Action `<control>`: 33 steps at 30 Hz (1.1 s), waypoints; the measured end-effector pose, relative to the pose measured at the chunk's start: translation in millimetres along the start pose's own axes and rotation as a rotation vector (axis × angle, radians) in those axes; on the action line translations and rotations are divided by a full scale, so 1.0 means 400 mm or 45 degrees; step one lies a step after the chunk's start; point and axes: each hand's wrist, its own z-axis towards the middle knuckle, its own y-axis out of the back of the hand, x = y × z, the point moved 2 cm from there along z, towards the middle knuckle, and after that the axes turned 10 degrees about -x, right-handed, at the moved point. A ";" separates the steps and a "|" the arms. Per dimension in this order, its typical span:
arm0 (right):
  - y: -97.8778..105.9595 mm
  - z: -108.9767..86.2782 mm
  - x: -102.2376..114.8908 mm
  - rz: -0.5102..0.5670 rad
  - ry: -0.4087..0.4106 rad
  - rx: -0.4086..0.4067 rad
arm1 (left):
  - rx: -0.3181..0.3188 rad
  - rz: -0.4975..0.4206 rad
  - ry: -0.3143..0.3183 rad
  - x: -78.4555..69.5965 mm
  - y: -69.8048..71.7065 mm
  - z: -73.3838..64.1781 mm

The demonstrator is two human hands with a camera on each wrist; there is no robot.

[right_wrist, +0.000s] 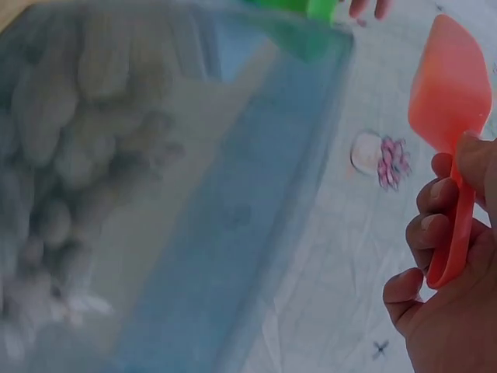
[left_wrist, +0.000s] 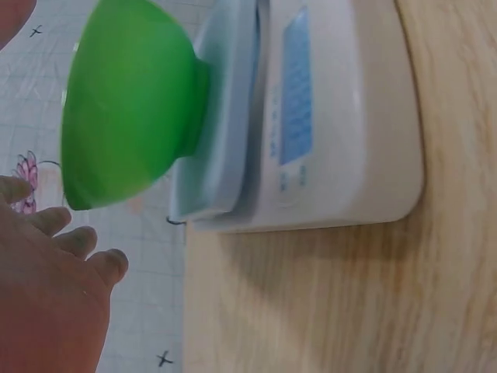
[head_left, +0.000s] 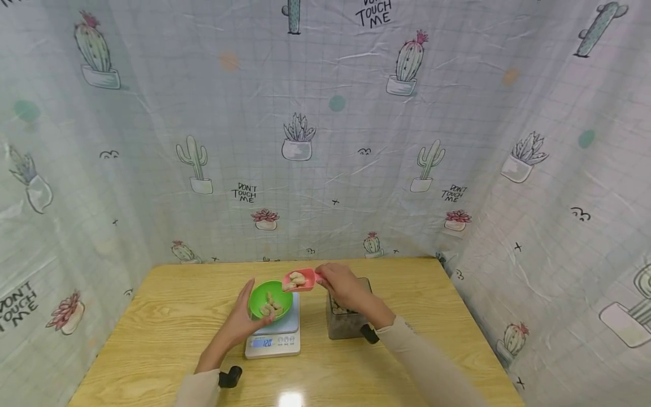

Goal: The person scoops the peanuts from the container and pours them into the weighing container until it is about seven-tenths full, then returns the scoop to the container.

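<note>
Right wrist: right hand (right_wrist: 466, 318), fingers (right_wrist: 436, 229) curled round pink scoop (right_wrist: 452, 85) | left wrist: left hand (left_wrist: 50, 287), fingers uncurled beside green bowl (left_wrist: 132, 109), scale (left_wrist: 349, 116) beneath | head only: tan pieces (head_left: 296, 278) in scoop, just right of bowl

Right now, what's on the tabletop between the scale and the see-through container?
Bare wood tabletop between scale and container, in the head view. The pink scoop, held in the right hand, is off the table.

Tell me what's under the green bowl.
Under the green bowl is a scale, standing on the wooden table. The spot right beneath the bowl's base is covered and can't be seen.
</note>
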 end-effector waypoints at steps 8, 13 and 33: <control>-0.058 0.016 0.036 -0.077 -0.079 0.143 | 0.040 0.025 0.044 0.028 -0.017 0.001; -0.072 0.029 0.051 -0.151 -0.085 0.178 | 0.049 0.015 0.056 0.039 -0.022 0.002; -0.054 0.126 0.116 -0.602 0.155 0.363 | 0.039 -0.013 0.097 0.051 -0.031 0.010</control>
